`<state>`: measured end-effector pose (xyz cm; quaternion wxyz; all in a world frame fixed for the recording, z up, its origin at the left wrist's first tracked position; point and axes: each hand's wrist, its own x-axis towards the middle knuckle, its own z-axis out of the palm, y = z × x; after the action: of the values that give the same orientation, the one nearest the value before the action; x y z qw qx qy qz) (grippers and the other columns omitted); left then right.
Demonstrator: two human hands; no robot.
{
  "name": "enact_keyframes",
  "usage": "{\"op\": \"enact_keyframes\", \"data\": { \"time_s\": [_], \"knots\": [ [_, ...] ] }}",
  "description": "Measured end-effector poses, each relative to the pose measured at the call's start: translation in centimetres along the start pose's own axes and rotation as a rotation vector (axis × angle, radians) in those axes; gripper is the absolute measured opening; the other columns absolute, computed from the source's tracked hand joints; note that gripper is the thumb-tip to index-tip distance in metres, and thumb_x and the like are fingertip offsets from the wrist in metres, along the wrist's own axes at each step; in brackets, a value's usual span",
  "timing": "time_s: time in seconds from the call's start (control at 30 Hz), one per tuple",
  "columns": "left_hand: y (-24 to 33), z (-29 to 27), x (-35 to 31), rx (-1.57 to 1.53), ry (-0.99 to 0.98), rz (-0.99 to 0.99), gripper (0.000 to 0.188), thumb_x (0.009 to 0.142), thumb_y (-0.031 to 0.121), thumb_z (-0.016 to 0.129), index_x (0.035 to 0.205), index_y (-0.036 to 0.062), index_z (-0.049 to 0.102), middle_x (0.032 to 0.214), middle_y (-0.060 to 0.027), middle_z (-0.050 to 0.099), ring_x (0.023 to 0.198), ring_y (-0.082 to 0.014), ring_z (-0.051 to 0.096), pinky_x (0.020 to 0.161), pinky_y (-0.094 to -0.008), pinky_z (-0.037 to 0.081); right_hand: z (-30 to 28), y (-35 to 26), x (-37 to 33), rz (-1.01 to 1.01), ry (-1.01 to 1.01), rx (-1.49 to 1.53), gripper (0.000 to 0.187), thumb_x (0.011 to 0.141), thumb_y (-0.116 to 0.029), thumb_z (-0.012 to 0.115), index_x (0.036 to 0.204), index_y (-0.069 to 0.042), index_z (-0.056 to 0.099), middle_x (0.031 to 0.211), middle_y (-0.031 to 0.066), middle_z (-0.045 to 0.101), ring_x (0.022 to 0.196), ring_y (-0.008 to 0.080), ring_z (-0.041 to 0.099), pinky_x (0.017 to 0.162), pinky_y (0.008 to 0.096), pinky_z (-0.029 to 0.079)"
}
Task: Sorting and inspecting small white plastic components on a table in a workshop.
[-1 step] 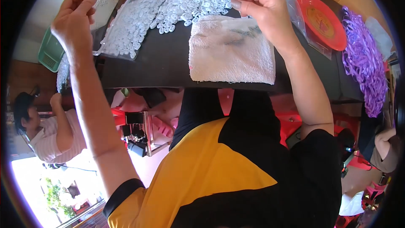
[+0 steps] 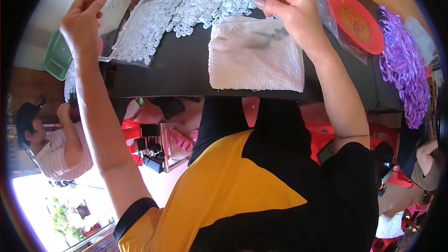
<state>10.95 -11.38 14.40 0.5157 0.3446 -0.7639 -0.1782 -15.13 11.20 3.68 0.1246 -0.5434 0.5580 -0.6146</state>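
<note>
My left hand (image 2: 83, 18) is raised at the upper left, beside the clear plastic bin, its fingers curled and thumb pressed in. Whatever it may hold is hidden or too small to make out. Over the far right corner of a folded white towel (image 2: 252, 67), my right hand (image 2: 291, 11) pinches thumb and forefinger together. Nothing I can name shows between those fingertips. Just beyond the towel spreads a heap of small white oval plastic pieces (image 2: 224, 2). More of them fill the tilted clear bin (image 2: 108, 58) to the left.
A red round plate (image 2: 373, 28) lies at the right, next to a bundle of purple ribbon (image 2: 406, 70). Beyond my left forearm is a green basket (image 2: 57, 58). A person in a striped shirt (image 2: 70, 154) sits at the left; another person's arm (image 2: 424, 156) shows at the right.
My left hand has shifted slightly down and to the right, its fingers still curled. My right hand is almost in the same place, still pinched.
</note>
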Motion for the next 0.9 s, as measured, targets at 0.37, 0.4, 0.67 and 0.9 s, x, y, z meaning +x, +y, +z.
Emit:
{"op": "enact_keyframes", "data": {
  "time_s": [0.37, 0.4, 0.67, 0.9],
  "knots": [
    [4.4, 11.3, -14.2, -0.178, -0.677, 0.369, 0.006, 0.077, 0.004, 0.069, 0.08, 0.0038, 0.064, 0.078, -0.0092, 0.061, 0.069, -0.0222, 0.062, 0.064, -0.0308, 0.05, -0.7, -0.1, 0.2, 0.04, 0.1, 0.1, 0.008, 0.086, -0.005, 0.062, 0.082, 0.001, 0.063, 0.07, 0.0034, 0.062, 0.059, 0.0095, 0.056, 0.054, 0.023, 0.043],
    [4.0, 12.4, -15.3, -0.153, -0.69, 0.416, 0.01, 0.077, 0.003, 0.071, 0.083, 0.0014, 0.064, 0.077, -0.0064, 0.06, 0.068, -0.0147, 0.057, 0.062, -0.0279, 0.047, -0.7, 0.1, 0.2, 0.039, 0.098, 0.1, 0.008, 0.086, -0.005, 0.062, 0.082, 0.001, 0.063, 0.07, 0.0034, 0.062, 0.059, 0.0095, 0.056, 0.054, 0.023, 0.043],
    [2.1, 15.0, -16.7, -0.144, -0.737, 0.249, 0.012, 0.084, 0.011, 0.067, 0.091, 0.0015, 0.063, 0.072, -0.0049, 0.06, 0.062, -0.0125, 0.054, 0.057, -0.0289, 0.046, -0.4, 1.2, -0.3, -0.042, -0.081, -0.095, 0.007, 0.08, -0.007, 0.065, 0.084, 0.0, 0.066, 0.069, 0.0035, 0.062, 0.065, 0.0096, 0.055, 0.061, 0.0238, 0.044],
    [3.6, 13.0, -15.2, -0.738, -0.778, -0.569, 0.015, 0.09, 0.012, 0.062, 0.089, -0.0026, 0.062, 0.071, -0.0038, 0.058, 0.058, -0.0106, 0.052, 0.051, -0.0232, 0.041, -0.5, 1.1, -0.5, 0.013, -0.242, -0.138, 0.009, 0.08, -0.005, 0.061, 0.085, 0.001, 0.063, 0.065, 0.0046, 0.057, 0.062, 0.0097, 0.052, 0.06, 0.0257, 0.044]
  ]
}}
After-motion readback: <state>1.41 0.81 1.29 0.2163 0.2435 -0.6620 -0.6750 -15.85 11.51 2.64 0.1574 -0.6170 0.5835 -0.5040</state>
